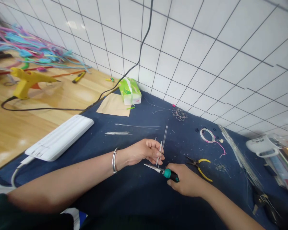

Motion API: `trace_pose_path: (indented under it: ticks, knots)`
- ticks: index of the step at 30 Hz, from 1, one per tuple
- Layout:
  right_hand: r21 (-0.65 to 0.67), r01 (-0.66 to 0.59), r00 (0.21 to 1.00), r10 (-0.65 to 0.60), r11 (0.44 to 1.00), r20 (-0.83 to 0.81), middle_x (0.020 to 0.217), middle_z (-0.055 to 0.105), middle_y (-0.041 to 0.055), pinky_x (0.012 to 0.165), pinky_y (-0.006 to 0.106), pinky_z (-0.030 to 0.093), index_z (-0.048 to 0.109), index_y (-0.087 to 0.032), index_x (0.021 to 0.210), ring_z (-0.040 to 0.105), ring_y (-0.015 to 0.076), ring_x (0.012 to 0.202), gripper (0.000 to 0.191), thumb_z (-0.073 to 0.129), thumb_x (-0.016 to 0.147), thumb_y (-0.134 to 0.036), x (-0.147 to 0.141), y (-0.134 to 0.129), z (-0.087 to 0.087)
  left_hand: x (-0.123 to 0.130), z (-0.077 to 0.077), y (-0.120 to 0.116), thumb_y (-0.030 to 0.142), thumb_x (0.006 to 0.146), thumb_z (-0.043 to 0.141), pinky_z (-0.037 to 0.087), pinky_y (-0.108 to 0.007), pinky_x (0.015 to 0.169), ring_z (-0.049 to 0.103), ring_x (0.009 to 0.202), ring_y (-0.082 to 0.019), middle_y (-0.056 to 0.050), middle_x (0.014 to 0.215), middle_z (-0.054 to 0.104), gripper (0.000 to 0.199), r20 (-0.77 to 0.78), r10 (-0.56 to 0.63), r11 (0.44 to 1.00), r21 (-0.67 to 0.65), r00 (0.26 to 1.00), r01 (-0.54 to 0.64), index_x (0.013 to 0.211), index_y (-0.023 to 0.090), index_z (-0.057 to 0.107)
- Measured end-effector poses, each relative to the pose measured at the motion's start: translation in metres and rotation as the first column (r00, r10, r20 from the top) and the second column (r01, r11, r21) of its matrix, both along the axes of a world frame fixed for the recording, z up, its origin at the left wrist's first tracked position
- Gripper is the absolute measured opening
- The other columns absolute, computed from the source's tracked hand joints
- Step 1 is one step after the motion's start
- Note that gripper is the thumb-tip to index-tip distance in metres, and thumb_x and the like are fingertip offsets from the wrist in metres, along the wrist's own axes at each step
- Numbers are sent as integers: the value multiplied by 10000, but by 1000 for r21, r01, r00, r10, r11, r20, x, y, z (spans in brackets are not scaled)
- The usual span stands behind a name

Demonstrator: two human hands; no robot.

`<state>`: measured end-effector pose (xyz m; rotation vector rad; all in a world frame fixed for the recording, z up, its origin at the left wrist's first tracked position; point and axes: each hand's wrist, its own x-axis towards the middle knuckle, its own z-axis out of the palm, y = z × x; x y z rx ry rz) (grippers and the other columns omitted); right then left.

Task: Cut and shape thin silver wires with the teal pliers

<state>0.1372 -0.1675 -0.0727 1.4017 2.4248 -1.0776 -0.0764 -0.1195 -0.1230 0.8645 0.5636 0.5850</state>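
Between the thumb and fingers of my left hand [147, 151] are pinched thin straight metal wires [165, 135], standing almost upright, with their lower ends poking out beneath. My right hand [188, 179] is closed round the teal and black handle of needle-nose pliers [167, 173]. The jaws point left, just below the left hand and close to the wires' lower ends; whether they touch, I cannot tell. On the dark blue cloth [134, 204] beyond the left hand lies a small bundle of cut wires [117, 133], with longer wires [136, 126] behind it.
Yellow-handled pliers [201, 169] lie right of my right hand, near wire scraps [220, 166]. A power strip [60, 137] sits at left, a yellow glue gun [26, 81] farther left. A tissue pack [130, 92], coiled wire [179, 114] and a white mug [261, 145] stand near the tiled wall.
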Motion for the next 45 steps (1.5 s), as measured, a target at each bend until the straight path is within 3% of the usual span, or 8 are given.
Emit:
trace_pose_path:
  ticks: [8, 20, 24, 31, 35, 38, 41, 45]
  knots:
    - [-170, 29, 998, -39, 985, -57, 675, 532, -45, 547, 180, 352, 520, -196, 779, 471, 87, 588, 107, 556, 679, -212, 5, 9, -1, 3, 5, -4, 224, 726, 675, 488, -251, 627, 662, 758, -186, -87, 868, 669, 211, 44, 51, 999, -20, 998, -50, 884, 132, 570]
    - [-382, -71, 991, 21, 921, -135, 714, 559, -37, 600, 200, 394, 594, -175, 816, 502, 99, 630, 167, 628, 669, -245, 8, 27, 9, 8, 6, -9, 190, 705, 694, 485, -237, 598, 660, 720, -172, -71, 823, 672, 212, 72, 73, 997, -6, 995, -73, 876, 131, 584]
    - [-324, -74, 996, 53, 943, -75, 742, 571, -26, 595, 210, 386, 581, -184, 845, 521, 114, 650, 189, 618, 677, -262, 5, 25, 11, 8, 7, -9, 180, 710, 685, 474, -237, 604, 648, 677, -151, -56, 761, 664, 179, 70, 90, 994, 57, 994, -94, 855, 116, 602]
    - [92, -28, 986, 12, 995, 167, 884, 544, 51, 651, 282, 356, 535, -189, 883, 509, 184, 770, 237, 607, 676, -279, 8, -2, 22, -1, 7, 5, 217, 727, 673, 473, -234, 635, 653, 762, -167, -48, 827, 658, 192, 15, 290, 954, 78, 957, -290, 861, 141, 560]
    - [102, 76, 992, -86, 992, 95, 903, 547, 34, 708, 300, 374, 528, -211, 902, 511, 186, 800, 216, 582, 697, -251, 24, -12, 20, -2, 6, 11, 243, 726, 666, 470, -244, 643, 643, 779, -166, -57, 847, 655, 183, -47, 317, 935, 183, 947, -303, 836, 138, 564]
    - [116, 218, 976, -219, 969, -6, 1002, 551, 43, 802, 326, 382, 507, -216, 1017, 516, 196, 886, 306, 562, 719, -257, 36, -15, 9, -4, 12, 13, 243, 737, 640, 458, -244, 637, 619, 742, -143, -54, 823, 655, 132, -119, 331, 892, 363, 936, -269, 782, 135, 580]
    - [172, 343, 939, -335, 924, -74, 1109, 530, 73, 889, 367, 360, 472, -195, 1106, 494, 227, 1004, 386, 540, 742, -306, 46, -18, -6, -16, 25, 12, 231, 753, 605, 438, -239, 651, 585, 712, -127, -39, 791, 654, 92, -261, 382, 792, 587, 887, -168, 731, 141, 608]
    - [166, 396, 917, -378, 903, -129, 1140, 528, 81, 894, 377, 382, 440, -194, 1164, 519, 236, 1015, 453, 515, 758, -382, 56, -20, -20, -48, 39, -1, 242, 777, 570, 410, -236, 700, 576, 754, -141, -7, 819, 656, 103, -431, 583, 593, 805, 689, 2, 810, 201, 659]
